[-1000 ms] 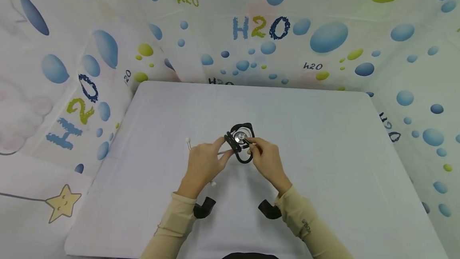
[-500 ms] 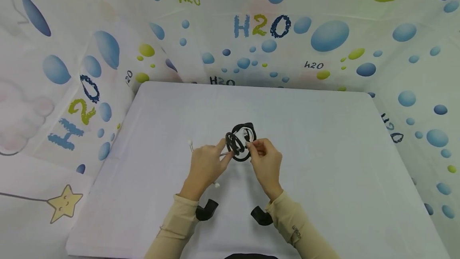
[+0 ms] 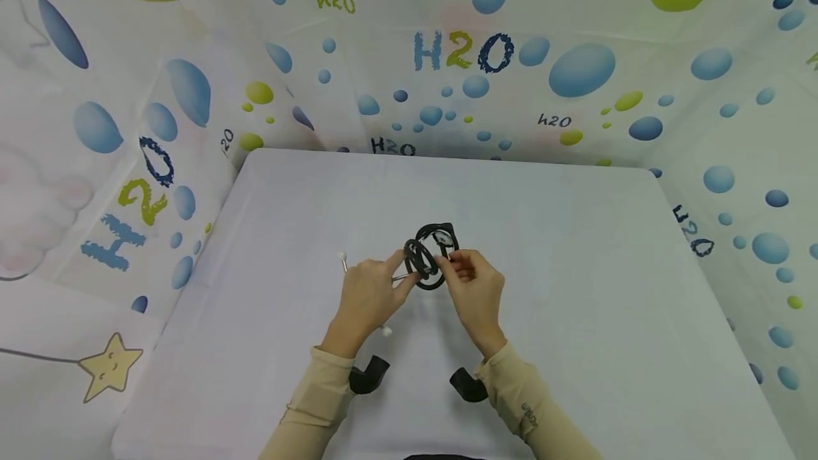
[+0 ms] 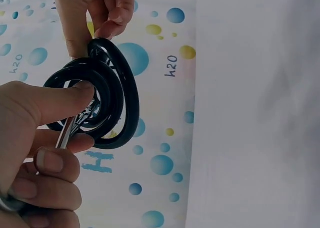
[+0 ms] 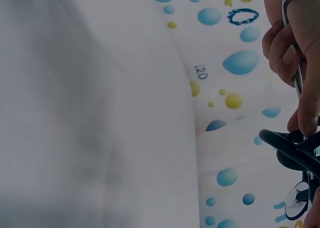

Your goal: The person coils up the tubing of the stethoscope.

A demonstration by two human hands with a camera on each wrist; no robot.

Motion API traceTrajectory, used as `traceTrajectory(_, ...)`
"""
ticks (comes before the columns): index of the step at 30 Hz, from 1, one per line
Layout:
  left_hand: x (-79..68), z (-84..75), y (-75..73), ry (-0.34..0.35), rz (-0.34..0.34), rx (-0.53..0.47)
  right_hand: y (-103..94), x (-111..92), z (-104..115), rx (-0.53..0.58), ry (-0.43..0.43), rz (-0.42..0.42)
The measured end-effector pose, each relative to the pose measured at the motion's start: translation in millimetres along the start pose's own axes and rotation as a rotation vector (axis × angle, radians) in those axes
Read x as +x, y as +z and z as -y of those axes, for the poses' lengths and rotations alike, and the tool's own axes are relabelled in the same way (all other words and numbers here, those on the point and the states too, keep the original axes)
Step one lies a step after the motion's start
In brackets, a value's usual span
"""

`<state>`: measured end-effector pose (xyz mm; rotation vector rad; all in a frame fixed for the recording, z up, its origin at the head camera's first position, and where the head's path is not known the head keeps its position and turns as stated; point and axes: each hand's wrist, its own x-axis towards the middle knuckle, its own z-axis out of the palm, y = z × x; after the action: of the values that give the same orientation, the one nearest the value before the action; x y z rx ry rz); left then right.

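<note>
A stethoscope with looped black tubing (image 3: 418,258) is held up over the middle of the table between both hands. My left hand (image 3: 371,293) grips the coiled loops and the metal ear tubes, its thumb across the coil (image 4: 117,95) in the left wrist view. White eartips (image 3: 343,256) stick out on either side of that hand. With thumb and fingers, my right hand (image 3: 476,286) pinches the tubing at the coil's right side. Just above those fingertips, the round chest piece (image 3: 442,238) shows inside the loop; in the right wrist view this disc (image 5: 296,203) hangs below the tubing.
The white table (image 3: 575,289) spreads around the hands. Behind it and at both sides hang white curtains (image 3: 409,119) printed with blue and green drops. Black curved wrist pieces (image 3: 369,376) stick out from beneath the sleeves.
The chest piece faced up in the loop a second ago and now sits tilted, higher and to the right. My right hand has turned and its fingers have shifted; the left hand moved slightly right.
</note>
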<state>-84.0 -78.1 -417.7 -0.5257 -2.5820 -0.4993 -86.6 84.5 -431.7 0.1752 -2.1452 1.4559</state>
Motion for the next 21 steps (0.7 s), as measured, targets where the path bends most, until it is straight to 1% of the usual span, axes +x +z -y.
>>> traceTrajectory(6,-1.4,0.3,-0.4,-0.010,0.025,-0.007,-1.8,-0.4,-3.9,-0.020,-0.046,0.048)
traceTrajectory(9,-1.3,0.3,-0.1,-0.007,0.033,-0.003,-2.9,-0.3,-3.3,-0.021,-0.060,0.058)
traceTrajectory(11,-0.7,0.1,0.5,-0.002,0.031,0.003,-3.7,0.0,-2.3,-0.005,-0.056,0.060)
traceTrajectory(13,-0.1,0.2,1.4,0.002,0.024,0.007,-4.0,0.4,-2.5,0.029,-0.033,0.060)
traceTrajectory(15,0.4,0.2,2.2,-0.002,0.027,0.010,-4.0,0.6,-3.1,0.080,0.022,0.059)
traceTrajectory(17,0.5,0.0,2.6,-0.010,0.038,0.008,-4.0,0.9,-4.1,0.138,0.111,0.055)
traceTrajectory(19,0.2,-0.3,2.7,-0.021,0.056,0.004,-4.3,1.6,-3.9,0.206,0.227,0.055)
traceTrajectory(21,-0.3,-0.6,2.9,-0.029,0.071,0.005,-5.2,3.3,-3.7,0.292,0.379,0.062)
